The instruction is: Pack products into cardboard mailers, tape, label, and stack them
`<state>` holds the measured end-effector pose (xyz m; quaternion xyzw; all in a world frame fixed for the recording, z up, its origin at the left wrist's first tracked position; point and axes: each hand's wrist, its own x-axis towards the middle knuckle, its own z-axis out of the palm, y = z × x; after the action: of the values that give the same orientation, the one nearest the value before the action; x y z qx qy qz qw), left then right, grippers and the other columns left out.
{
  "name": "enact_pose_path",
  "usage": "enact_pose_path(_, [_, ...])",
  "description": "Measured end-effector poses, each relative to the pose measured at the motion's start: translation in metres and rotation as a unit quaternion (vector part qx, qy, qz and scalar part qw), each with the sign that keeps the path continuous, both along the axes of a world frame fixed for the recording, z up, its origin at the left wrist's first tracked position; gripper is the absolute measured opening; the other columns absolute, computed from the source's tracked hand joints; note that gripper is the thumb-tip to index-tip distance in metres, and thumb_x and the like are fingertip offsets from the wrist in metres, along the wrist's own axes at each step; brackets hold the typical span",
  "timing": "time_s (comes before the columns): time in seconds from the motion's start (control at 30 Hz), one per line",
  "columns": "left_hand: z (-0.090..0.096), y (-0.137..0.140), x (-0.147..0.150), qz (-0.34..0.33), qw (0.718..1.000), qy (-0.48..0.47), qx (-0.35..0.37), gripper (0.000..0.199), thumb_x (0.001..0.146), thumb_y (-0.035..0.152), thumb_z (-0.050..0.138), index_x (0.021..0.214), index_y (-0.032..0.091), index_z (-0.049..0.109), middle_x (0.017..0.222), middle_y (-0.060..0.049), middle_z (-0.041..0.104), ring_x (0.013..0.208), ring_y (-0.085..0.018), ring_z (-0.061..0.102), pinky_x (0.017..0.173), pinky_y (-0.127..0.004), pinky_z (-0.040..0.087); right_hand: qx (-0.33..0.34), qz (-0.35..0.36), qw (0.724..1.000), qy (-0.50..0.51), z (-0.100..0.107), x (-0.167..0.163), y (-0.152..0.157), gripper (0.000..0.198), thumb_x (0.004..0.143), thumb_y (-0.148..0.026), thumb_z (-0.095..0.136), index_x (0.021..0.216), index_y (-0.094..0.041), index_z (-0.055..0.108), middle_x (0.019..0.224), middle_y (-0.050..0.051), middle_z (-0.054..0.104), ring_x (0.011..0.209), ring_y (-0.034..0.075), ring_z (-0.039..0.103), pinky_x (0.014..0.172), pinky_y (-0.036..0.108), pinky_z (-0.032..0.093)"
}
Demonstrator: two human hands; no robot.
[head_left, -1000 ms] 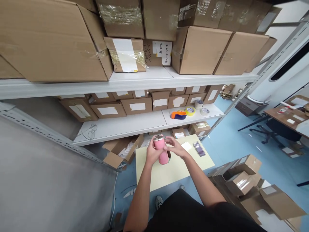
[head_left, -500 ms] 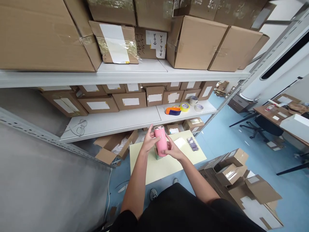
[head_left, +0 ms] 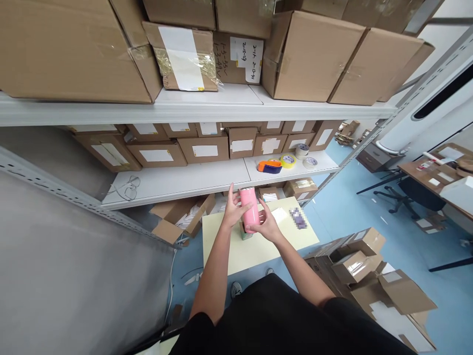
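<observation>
A pink tumbler is held between both hands above a pale yellow table. My left hand grips its left side near the top, thumb across the front. At the lower right side, my right hand closes around the tumbler, with fingers near its base. Behind and below the tumbler a small greenish box is partly hidden on the table. A white sheet lies to the right of my right hand, and a blurred-out purple item is farther right.
Ahead stands a metal shelf with rows of cardboard boxes. A tape dispenser and several tape rolls rest on its middle level. An open carton sits left of the table; stacked cartons stand at right.
The camera view has shifted slightly. The tumbler is still in both hands, and its top now tilts a little farther away, so its lid shows less.
</observation>
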<state>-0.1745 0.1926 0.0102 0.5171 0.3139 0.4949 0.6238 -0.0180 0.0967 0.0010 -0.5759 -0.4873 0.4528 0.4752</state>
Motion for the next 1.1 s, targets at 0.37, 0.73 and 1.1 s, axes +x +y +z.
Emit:
enact_pose_path(0.37, [-0.007, 0.002, -0.003, 0.013, 0.998, 0.064, 0.019, 0.091, 0.076, 0.044, 0.086, 0.155, 0.028, 0.042, 0.157, -0.014, 0.048, 0.129, -0.029, 0.060, 0.105, -0.041, 0.053, -0.005, -0.014, 0.997, -0.073, -0.016, -0.001, 0.003, 0.124, 0.062, -0.032, 0.088, 0.164, -0.036, 0.017, 0.109, 0.002, 0.059, 0.080, 0.017, 0.060, 0.078, 0.037, 0.056])
enact_pose_path(0.73, [-0.022, 0.016, -0.011, -0.017, 0.988, 0.150, 0.013, 0.079, 0.066, 0.031, 0.091, 0.138, 0.021, 0.062, 0.136, -0.015, 0.065, 0.102, -0.026, 0.071, 0.094, -0.043, 0.058, -0.038, 0.017, 0.999, 0.027, -0.062, 0.011, 0.010, 0.119, 0.061, -0.029, 0.085, 0.162, -0.036, 0.023, 0.119, 0.005, 0.062, 0.094, 0.021, 0.066, 0.083, 0.040, 0.057])
enact_pose_path(1.1, [-0.085, 0.007, -0.011, 0.070, 0.976, 0.204, 0.019, 0.069, 0.070, 0.017, 0.077, 0.137, 0.025, 0.062, 0.137, -0.009, 0.064, 0.110, -0.024, 0.067, 0.102, -0.044, 0.055, -0.202, -0.102, 0.965, -0.136, -0.174, 0.036, 0.024, 0.057, 0.070, -0.028, 0.076, 0.126, -0.024, 0.064, 0.107, 0.005, 0.070, 0.084, 0.021, 0.069, 0.083, 0.037, 0.055])
